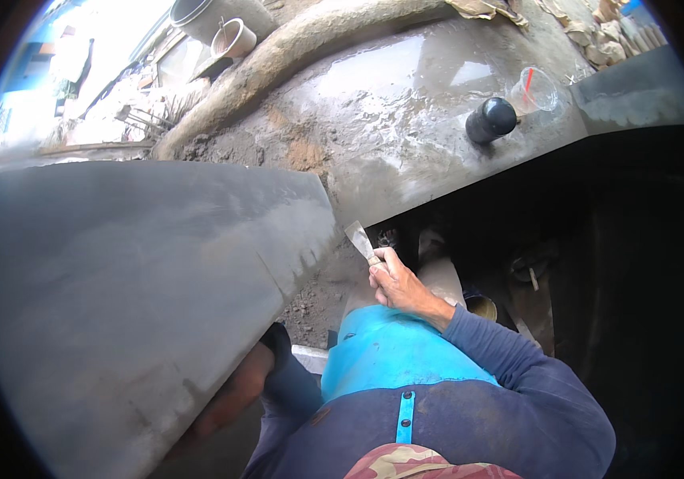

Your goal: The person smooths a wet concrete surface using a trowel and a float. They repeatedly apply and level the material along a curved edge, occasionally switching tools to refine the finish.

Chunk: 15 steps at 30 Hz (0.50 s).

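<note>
My right hand (400, 282) is closed round the handle of a putty knife (360, 241). The blade points up and to the left, close to the corner of a large smooth grey slab (142, 279) that fills the left side. Whether the blade touches the slab, I cannot tell. My left hand (234, 391) is at the slab's lower right edge, partly covered by it, so its fingers do not show. Below my hands are bright blue shorts (406, 351) and my bare legs.
Beyond me is a wet grey surface (382, 88) holding a black bottle (491, 120) and a clear plastic cup (540, 89) with a red straw. A curved ridge (294, 52) bounds it, with a small bucket (233, 40) behind. Deep shadow fills the right.
</note>
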Motion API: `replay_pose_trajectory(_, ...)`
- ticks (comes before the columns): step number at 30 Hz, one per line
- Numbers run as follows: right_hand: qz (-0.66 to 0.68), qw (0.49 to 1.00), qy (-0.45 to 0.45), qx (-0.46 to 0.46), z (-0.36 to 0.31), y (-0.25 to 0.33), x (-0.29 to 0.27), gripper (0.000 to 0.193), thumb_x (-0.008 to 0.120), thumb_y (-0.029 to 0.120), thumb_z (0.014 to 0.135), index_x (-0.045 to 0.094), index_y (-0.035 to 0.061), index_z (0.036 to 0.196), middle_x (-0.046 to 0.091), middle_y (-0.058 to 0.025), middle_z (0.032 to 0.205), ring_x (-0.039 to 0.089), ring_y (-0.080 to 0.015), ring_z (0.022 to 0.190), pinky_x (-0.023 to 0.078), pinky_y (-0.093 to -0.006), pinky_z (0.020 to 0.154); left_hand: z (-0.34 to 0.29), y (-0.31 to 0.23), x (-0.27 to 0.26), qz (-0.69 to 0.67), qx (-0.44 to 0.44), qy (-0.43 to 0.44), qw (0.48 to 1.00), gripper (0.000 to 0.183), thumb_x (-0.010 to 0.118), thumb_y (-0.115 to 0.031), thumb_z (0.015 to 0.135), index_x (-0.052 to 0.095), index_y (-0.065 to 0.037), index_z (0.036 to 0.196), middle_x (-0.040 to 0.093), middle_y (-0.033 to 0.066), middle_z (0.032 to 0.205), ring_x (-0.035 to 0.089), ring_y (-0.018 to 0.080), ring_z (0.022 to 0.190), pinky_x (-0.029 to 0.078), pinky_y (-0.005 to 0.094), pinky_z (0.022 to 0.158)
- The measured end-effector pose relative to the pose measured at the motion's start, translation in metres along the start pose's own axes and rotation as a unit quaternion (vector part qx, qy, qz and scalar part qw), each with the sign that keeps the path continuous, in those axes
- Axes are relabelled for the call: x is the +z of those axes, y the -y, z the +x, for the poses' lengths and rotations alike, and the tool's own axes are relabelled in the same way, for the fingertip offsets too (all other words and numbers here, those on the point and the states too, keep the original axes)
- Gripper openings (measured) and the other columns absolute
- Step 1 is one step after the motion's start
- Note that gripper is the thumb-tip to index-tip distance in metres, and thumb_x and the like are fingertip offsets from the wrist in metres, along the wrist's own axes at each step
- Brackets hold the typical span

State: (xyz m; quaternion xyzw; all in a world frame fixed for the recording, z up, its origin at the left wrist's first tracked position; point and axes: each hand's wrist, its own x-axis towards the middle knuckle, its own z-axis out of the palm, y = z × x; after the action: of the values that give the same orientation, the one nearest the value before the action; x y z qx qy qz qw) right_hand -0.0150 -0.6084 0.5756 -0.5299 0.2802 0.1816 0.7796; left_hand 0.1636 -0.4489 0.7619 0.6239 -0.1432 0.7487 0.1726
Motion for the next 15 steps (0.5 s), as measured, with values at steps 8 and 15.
replay_pose_trajectory(8, 0.044, 0.998, -0.054, -0.003, -0.003, -0.001, 0.030, 0.040, 0.047, 0.024, 0.115, 0.041, 0.0025, 0.148, 0.060, -0.0065, 0.091, 0.059, -0.0133, 0.065, 0.051, -0.0334, 0.061, 0.004, 0.016, -0.005, -0.015, 0.005, -0.006, 1.000, 0.062, 0.024, -0.038, 0.119, 0.041, 0.009, 0.156, 0.047, 0.0272, 0.156, 0.053, 0.0327, 0.138, 0.047, 0.0472, 0.114)
replay_pose_trajectory(15, 0.047, 0.994, -0.091, -0.047, 0.042, -0.002, 0.034, 0.036, 0.047, 0.025, 0.116, 0.043, 0.0030, 0.144, 0.058, -0.0034, 0.090, 0.054, -0.0093, 0.062, 0.046, -0.0285, 0.056, 0.003, 0.020, -0.007, -0.030, 0.014, -0.005, 0.999, 0.061, 0.024, -0.037, 0.119, 0.041, 0.009, 0.156, 0.047, 0.0273, 0.155, 0.053, 0.0328, 0.138, 0.047, 0.0472, 0.114)
